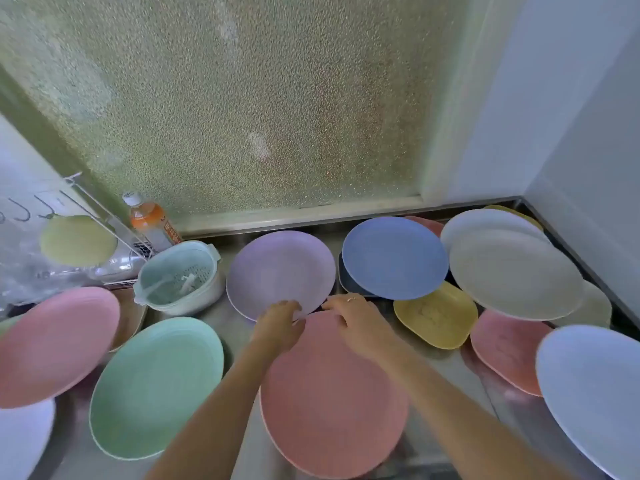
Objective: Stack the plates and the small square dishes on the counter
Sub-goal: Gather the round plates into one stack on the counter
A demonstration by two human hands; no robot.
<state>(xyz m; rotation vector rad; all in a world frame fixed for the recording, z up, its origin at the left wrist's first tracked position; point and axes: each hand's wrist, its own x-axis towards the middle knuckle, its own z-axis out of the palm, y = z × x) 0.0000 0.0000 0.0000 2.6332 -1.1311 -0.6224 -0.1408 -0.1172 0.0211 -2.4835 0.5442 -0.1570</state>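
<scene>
Many coloured plates lie spread over the steel counter. In front of me is a salmon-pink plate; beyond it a lilac plate. My left hand grips the near rim of the lilac plate where it meets the pink one. My right hand, with a ring, rests curled on the far rim of the salmon-pink plate. A blue plate, a grey plate and a white plate overlap at the back right. A yellow square dish and a pink square dish sit beneath them.
A mint plate and a pink plate lie at the left. A mint colander bowl, an orange bottle and a wire rack stand at the back left. A pale blue plate is at the right edge. Frosted glass rises behind.
</scene>
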